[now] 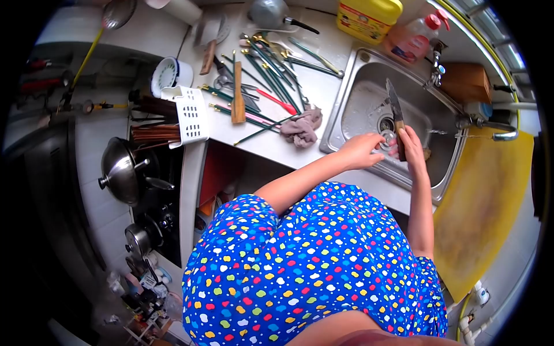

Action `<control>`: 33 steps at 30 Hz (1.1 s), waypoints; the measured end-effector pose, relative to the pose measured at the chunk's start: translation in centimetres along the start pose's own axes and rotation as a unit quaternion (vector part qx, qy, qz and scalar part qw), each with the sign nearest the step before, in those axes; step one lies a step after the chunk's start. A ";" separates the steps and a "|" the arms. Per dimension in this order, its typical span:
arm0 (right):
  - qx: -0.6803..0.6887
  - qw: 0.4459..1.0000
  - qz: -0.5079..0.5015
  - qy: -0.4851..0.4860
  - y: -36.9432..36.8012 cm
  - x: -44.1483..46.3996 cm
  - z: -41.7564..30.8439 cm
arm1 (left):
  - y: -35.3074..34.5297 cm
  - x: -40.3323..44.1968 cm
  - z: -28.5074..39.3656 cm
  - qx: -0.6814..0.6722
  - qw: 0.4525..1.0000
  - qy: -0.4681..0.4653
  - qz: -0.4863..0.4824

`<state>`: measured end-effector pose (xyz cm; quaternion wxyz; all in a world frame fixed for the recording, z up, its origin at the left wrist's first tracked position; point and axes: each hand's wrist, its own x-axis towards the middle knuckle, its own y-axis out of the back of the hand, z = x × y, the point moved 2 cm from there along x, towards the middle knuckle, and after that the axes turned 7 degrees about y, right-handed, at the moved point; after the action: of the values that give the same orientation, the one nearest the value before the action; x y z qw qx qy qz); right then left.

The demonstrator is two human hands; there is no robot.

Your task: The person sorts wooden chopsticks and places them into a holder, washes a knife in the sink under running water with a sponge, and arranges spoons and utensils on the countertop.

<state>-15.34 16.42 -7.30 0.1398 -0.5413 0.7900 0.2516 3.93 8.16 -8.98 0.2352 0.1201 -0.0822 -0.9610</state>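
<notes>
Over the steel sink [346, 112], my right hand [411, 147] is wrapped round the wooden handle of a knife [395, 104]. The blade points up and away from me, with dark marks on its surface. My left hand [365, 151] is just left of the handle, over the sink's near edge. Its fingers are curled loosely, with a gap between thumb and fingertips and nothing visible in them. The sink drain [386, 123] lies beyond my hands. From the faucet [505, 136] on the right, a thin stream of water runs into the sink.
Left of the sink lie a crumpled cloth [301, 127], several green-handled utensils [277, 81], a wooden spatula [238, 95] and a cleaver [209, 49]. A white basket [191, 115] holds chopsticks. A yellow tub [369, 20] and soap bottle [412, 43] stand behind; a yellow board [485, 213] is right.
</notes>
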 end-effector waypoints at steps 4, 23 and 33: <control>0.106 0.988 -0.110 0.009 4.9 -1.5 -0.9 | 5.5 -4.8 -0.1 0.092 0.978 -0.025 0.185; -0.380 0.687 -0.231 0.575 -21.0 7.5 -26.1 | 10.9 -11.8 -0.7 0.207 0.914 0.036 0.348; -0.614 0.570 -0.227 0.496 -37.4 7.4 -32.8 | 8.8 -14.2 -2.5 0.223 0.933 0.015 0.283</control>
<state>18.21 -18.15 7.16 -0.5872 -0.6986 0.2426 0.3290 20.58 6.90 -6.78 0.4657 0.1556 -0.3217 -0.8096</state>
